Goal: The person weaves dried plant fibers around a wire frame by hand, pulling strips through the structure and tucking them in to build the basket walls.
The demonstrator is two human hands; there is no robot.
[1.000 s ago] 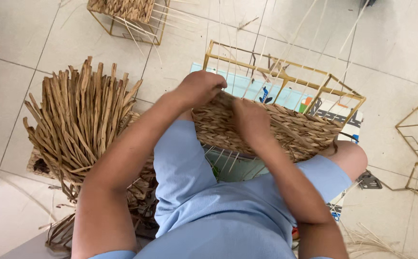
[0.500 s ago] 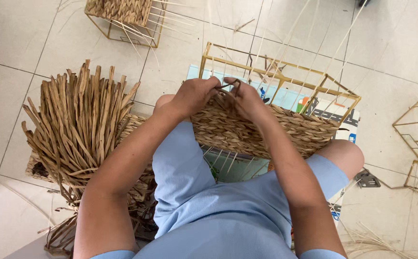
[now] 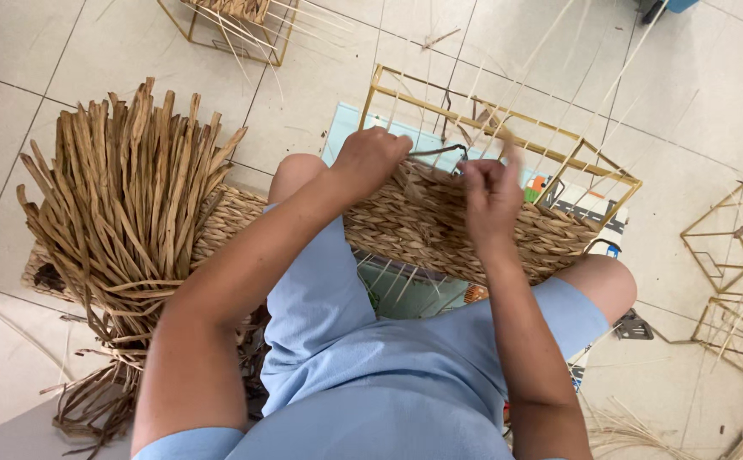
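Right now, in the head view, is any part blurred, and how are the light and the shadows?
Head view: the right hand is smeared by motion at the fingertips; the left hand, the woven basket and the bundle of dried straw are sharp. Light is soft and even, shadows faint, with no strong glare on the floor tiles.

Single head-worn view, looking steeply down from above the lap. Close range: left hand (image 3: 370,160) and right hand (image 3: 490,194) sit mid-frame, forearms entering from the bottom edge. Tiled floor (image 3: 65,51) fills the edges beyond the hands.
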